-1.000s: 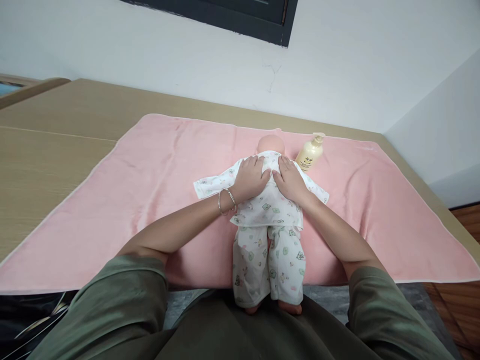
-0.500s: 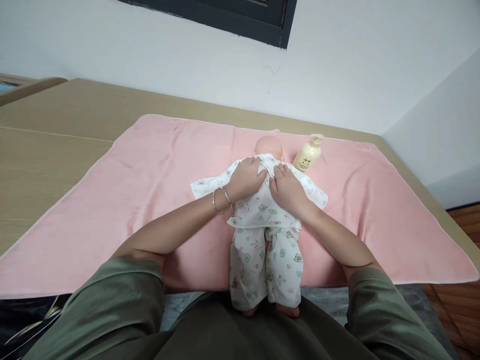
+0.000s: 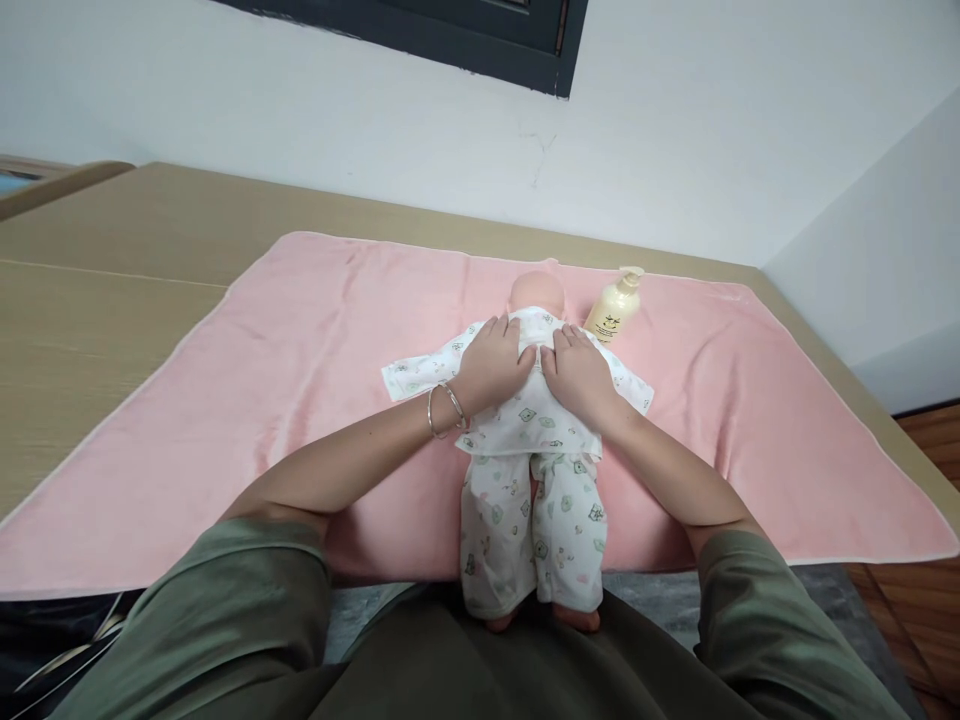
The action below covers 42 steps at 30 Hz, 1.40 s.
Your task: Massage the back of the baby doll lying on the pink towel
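Note:
A baby doll (image 3: 537,292) in a white printed top (image 3: 529,425) and matching trousers (image 3: 499,530) lies on a pink blanket (image 3: 360,330), its head away from me and its feet against my clothing. My left hand (image 3: 495,365) rests flat on the left side of the doll's upper body, a bracelet at the wrist. On the right side, my right hand (image 3: 577,370) lies flat too. Both thumbs point inward and nearly meet at the middle of the top. Neither hand grips anything.
A cream pump bottle (image 3: 613,308) stands on the blanket, just right of the doll's head. The wooden table (image 3: 97,300) shows around the blanket. Behind it rises a white wall (image 3: 420,130) with a dark frame (image 3: 480,35).
Both hands have shifted slightly on the doll's chest. The bunched cloth between them near the neck now lies smoother.

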### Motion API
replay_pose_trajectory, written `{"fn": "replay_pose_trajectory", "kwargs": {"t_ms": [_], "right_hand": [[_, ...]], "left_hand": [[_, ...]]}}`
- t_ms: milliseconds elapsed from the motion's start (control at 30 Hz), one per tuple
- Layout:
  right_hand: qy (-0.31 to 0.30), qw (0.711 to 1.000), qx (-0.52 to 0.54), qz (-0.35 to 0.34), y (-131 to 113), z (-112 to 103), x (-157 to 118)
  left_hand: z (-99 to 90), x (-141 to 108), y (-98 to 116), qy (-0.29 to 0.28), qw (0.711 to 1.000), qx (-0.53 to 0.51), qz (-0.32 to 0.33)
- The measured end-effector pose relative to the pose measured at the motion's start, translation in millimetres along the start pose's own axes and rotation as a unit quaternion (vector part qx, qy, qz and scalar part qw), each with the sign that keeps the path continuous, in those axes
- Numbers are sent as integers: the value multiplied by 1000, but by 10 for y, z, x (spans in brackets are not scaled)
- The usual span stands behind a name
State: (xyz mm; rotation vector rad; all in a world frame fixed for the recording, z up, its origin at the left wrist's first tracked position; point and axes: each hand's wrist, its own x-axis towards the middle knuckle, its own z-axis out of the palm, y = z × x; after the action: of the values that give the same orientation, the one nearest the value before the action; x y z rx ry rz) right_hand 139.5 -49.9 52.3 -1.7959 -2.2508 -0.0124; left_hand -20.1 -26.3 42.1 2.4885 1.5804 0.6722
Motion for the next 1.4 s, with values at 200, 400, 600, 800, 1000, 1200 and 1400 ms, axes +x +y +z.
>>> {"fn": "replay_pose_trajectory", "kwargs": {"t_ms": [200, 400, 600, 800, 1000, 1200, 1400], "right_hand": [[-30, 999, 25, -9, 51, -54, 10], [-55, 996, 72, 9, 241, 13, 172], [-5, 1000, 14, -8, 44, 9, 0], [-9, 1000, 13, -14, 37, -34, 3], [-23, 999, 42, 9, 172, 32, 133], [-58, 997, 46, -9, 191, 25, 168], [-77, 996, 51, -17, 187, -22, 189]], "left_hand": [[-14, 45, -27, -15, 1000, -8, 1], [117, -144, 53, 12, 999, 26, 42], [-24, 49, -16, -32, 999, -14, 9], [56, 93, -61, -9, 1000, -16, -2], [78, 77, -59, -7, 1000, -20, -3], [125, 48, -65, 12, 1000, -9, 7], [154, -52, -15, 28, 999, 19, 15]]}}
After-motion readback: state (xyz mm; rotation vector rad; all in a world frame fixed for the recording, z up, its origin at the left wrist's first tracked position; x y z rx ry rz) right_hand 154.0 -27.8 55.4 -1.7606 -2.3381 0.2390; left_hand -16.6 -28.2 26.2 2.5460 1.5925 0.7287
